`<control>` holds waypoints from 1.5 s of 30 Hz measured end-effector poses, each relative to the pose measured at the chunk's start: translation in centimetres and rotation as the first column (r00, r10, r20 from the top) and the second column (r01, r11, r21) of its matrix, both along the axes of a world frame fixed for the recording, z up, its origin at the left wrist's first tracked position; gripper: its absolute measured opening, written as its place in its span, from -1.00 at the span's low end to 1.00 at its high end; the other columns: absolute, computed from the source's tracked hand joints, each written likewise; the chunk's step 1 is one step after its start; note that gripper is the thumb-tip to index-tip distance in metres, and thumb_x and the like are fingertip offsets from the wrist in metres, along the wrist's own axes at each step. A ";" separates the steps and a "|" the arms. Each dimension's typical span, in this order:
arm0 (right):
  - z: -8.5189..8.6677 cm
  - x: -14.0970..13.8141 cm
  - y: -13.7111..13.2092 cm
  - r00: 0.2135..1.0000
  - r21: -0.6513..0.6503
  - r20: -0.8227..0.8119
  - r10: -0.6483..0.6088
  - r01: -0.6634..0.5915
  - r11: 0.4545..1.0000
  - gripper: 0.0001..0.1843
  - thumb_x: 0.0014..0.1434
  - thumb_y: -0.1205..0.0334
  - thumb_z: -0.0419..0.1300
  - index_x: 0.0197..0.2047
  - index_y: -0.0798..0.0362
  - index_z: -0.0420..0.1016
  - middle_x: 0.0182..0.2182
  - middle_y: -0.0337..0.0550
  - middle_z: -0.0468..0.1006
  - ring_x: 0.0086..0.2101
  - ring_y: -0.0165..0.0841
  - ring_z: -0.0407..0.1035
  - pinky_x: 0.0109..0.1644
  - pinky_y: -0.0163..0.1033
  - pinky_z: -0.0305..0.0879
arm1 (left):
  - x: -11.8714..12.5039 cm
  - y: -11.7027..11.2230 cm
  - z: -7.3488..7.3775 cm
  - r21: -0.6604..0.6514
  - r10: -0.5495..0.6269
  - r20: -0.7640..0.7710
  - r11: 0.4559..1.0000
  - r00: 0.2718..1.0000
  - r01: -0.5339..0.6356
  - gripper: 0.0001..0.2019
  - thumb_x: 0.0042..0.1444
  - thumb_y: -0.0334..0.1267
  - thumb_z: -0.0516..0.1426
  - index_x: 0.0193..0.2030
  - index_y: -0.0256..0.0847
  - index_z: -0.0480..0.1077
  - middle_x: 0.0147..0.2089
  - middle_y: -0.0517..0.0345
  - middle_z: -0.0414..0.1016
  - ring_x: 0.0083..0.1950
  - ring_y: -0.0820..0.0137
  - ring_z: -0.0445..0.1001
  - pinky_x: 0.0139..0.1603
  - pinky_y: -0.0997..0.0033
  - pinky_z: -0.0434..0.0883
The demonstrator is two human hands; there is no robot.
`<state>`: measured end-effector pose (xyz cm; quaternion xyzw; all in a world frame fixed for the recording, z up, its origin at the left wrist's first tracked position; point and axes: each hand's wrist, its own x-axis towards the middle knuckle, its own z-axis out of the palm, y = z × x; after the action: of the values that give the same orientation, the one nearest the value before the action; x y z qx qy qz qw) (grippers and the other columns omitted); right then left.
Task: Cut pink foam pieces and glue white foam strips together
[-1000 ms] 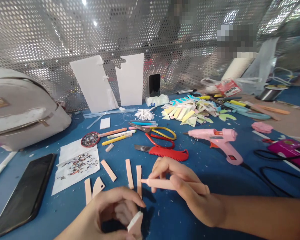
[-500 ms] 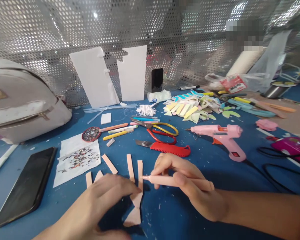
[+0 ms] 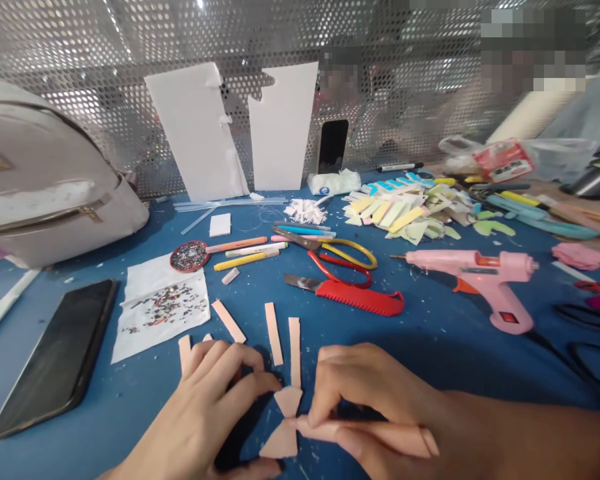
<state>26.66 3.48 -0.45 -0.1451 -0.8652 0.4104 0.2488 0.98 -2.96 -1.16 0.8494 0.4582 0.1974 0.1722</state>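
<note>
A peach bow-shaped piece (image 3: 287,402) is seen lying flat on the blue worktop (image 3: 430,340), close to the near edge and between the two hands. The tip of one peach pen (image 3: 405,440) is set at its pinched waist. The pen is clamped by the right hand (image 3: 375,393), with fingers curled over the barrel and the thumb beneath it, the barrel pointing to 3 o'clock. At 9 o'clock the left hand (image 3: 205,407) is laid palm down, gripping nothing, its fingertips against the upper lobe of the bow. Three peach strips (image 3: 273,325) are laid out whole at 12 o'clock, and the ends of two more are seen at the left knuckles. Farther toward 12 o'clock one red cutter (image 3: 360,300) and two pairs of scissors (image 3: 347,267), red-handled and yellow-handled, are found. Toward 2 o'clock one pink glue gun (image 3: 480,273) is lying on its side. Toward 10 o'clock one white sheet (image 3: 163,310) strewn with glitter is spread, with one round glitter dish (image 3: 187,257) and three markers (image 3: 245,260) beyond it. Two phones are counted: one flat phone (image 3: 55,357) at 9 o'clock and one upright phone (image 3: 333,147) at the perforated screen. Two white boards (image 3: 283,127) are propped at 12 o'clock, and one grey backpack (image 3: 45,187) is placed at 10 o'clock.
</note>
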 end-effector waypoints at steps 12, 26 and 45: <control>-0.3 0.0 -0.1 0.999 0.045 -0.036 0.010 -0.008 0.999 -0.84 0.44 0.23 0.03 -0.14 0.02 0.41 -0.39 -0.16 0.59 -0.37 -0.33 0.42 -0.20 -0.23 0.29 | -0.2 0.3 -0.2 0.005 -0.080 0.023 0.997 0.997 0.080 -0.53 0.13 -0.36 0.27 0.17 -0.09 0.31 0.01 0.07 0.44 -0.07 0.22 0.38 0.06 0.18 0.18; -0.4 -0.3 -0.4 0.996 0.177 -0.011 0.089 -0.086 0.980 -0.88 0.27 0.35 0.03 -0.17 0.02 0.36 -0.42 -0.18 0.59 -0.43 -0.35 0.38 -0.30 -0.23 0.23 | 0.1 0.0 -0.3 0.071 -0.041 0.012 0.997 0.999 0.040 -0.60 0.17 -0.31 0.23 0.14 -0.06 0.33 0.02 0.12 0.45 -0.04 0.23 0.37 0.09 0.16 0.08; -0.1 -0.4 -0.7 0.996 0.259 -0.065 0.061 -0.042 0.965 -0.89 0.22 0.39 0.04 -0.25 -0.02 0.28 -0.51 -0.28 0.48 -0.52 -0.38 0.27 -0.36 -0.26 0.18 | 0.1 0.0 -0.6 0.110 -0.048 0.021 0.993 0.999 0.046 -0.60 0.13 -0.30 0.26 0.11 -0.09 0.35 0.01 0.11 0.47 -0.04 0.23 0.40 0.08 0.17 0.12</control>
<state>26.28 2.83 -0.59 -0.0741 -0.9052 0.3057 0.2859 1.03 -2.94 -1.75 0.8657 0.4245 0.2280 0.1353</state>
